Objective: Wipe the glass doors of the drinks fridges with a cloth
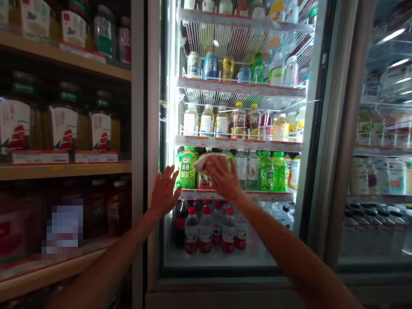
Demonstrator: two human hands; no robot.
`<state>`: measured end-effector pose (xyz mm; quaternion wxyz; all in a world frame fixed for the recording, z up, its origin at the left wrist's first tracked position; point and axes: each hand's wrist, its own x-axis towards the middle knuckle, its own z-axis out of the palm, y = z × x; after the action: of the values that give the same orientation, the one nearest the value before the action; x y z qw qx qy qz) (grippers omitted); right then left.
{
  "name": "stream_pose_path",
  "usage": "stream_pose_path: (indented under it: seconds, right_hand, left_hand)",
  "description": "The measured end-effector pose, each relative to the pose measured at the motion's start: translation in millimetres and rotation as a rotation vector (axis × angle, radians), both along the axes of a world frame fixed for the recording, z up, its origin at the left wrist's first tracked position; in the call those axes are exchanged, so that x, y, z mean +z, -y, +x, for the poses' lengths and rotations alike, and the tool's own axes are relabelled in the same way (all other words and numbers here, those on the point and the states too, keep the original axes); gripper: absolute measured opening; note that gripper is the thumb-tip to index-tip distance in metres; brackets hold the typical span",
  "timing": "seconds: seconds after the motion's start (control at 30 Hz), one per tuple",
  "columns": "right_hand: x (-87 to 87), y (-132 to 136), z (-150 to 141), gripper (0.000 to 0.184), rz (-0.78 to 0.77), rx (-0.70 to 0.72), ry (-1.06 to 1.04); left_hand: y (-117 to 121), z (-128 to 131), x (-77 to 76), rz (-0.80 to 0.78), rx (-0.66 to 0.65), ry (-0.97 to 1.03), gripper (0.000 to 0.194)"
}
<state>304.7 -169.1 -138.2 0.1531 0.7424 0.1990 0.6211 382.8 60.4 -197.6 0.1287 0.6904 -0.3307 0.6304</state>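
My right hand [222, 175] is pressed over a pale cloth [202, 164] on the glass door [273, 257] of a lit drinks cooler. Slight blur hides how the fingers grip the cloth. To the left, my left hand [165, 191] is raised with its fingers apart, holding nothing. It is by the left edge of the door; whether the palm touches the glass, I cannot tell. Behind the hands stand a large green tea bottle [186, 171] and smaller green bottles [279, 172], inside the cooler.
Several red-capped bottles [206, 229] stand at the cooler's bottom. Cans [210, 66] and bottles fill the upper shelves. A wooden shelf [64, 170] with dark bottles [66, 120] is on the left. A metal door frame [334, 128] separates a second cooler on the right.
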Motion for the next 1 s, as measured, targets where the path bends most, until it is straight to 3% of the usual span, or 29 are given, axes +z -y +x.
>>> stream_pose_path:
  seconds: [0.07, 0.1, 0.17, 0.27, 0.3, 0.33, 0.47, 0.53, 0.6, 0.67, 0.7, 0.8, 0.83, 0.87, 0.97, 1.0]
  right_hand:
    - [20.9, -5, 8, 0.053, 0.344, -0.010, 0.151]
    - [26.7, -9, 12, 0.053, 0.412, 0.000, 0.182]
    - [25.8, -24, 18, 0.053, 0.277, 0.034, 0.112]
    - [15.4, -50, 17, 0.048, -0.183, 0.082, -0.117]
    - [16.7, -57, 15, 0.046, -0.247, 0.088, -0.153]
    - [21.0, -63, 14, 0.045, -0.226, 0.081, -0.156]
    - [35.9, -77, 10, 0.046, 0.163, 0.008, -0.037]
    - [22.6, -76, 9, 0.043, 0.062, 0.025, -0.069]
    - [3.0, -64, 6, 0.040, -0.201, 0.070, -0.155]
    - [-6.1, -41, 1, 0.038, -0.326, 0.080, -0.190]
    - [-4.5, -27, -1, 0.040, -0.273, 0.058, -0.163]
    - [10.5, 14, -11, 0.048, 0.206, -0.077, 0.047]
    - [12.7, 25, -16, 0.050, 0.309, -0.109, 0.099]
    - [11.6, 35, -20, 0.051, 0.313, -0.123, 0.105]
    - [-3.6, 67, -34, 0.051, -0.080, -0.091, -0.058]
    - [-7.9, 81, -38, 0.050, -0.146, -0.095, -0.084]
  left_hand:
    - [-11, 1, 0.0, 0.002, -0.028, 0.002, 0.061]
    - [-16, 1, 0.5, -0.023, -0.043, 0.001, 0.062]
    - [-24, 1, 2.9, -0.090, -0.076, -0.017, 0.060]
    - [-29, -1, 8.2, -0.138, -0.128, -0.054, 0.056]
    - [-29, -2, 9.7, -0.141, -0.138, -0.063, 0.055]
    - [-28, -3, 11.1, -0.144, -0.146, -0.068, 0.054]
    - [-24, -6, 15.5, -0.159, -0.157, -0.051, 0.053]
    - [-21, -8, 20.1, -0.163, -0.153, -0.028, 0.053]
    - [-17, -9, 27.6, -0.164, -0.151, -0.003, 0.054]
    - [-8, -11, 37.0, -0.159, -0.146, 0.015, 0.055]
    - [-2, -12, 41.7, -0.153, -0.141, 0.021, 0.055]
    - [23, -15, 52.3, -0.108, -0.111, 0.030, 0.055]
    - [32, -16, 54.1, -0.086, -0.097, 0.033, 0.055]
    - [40, -17, 55.0, -0.061, -0.080, 0.034, 0.055]
    - [60, -18, 53.7, -0.014, -0.031, 0.043, 0.055]
    - [63, -17, 52.5, -0.014, -0.021, 0.049, 0.056]
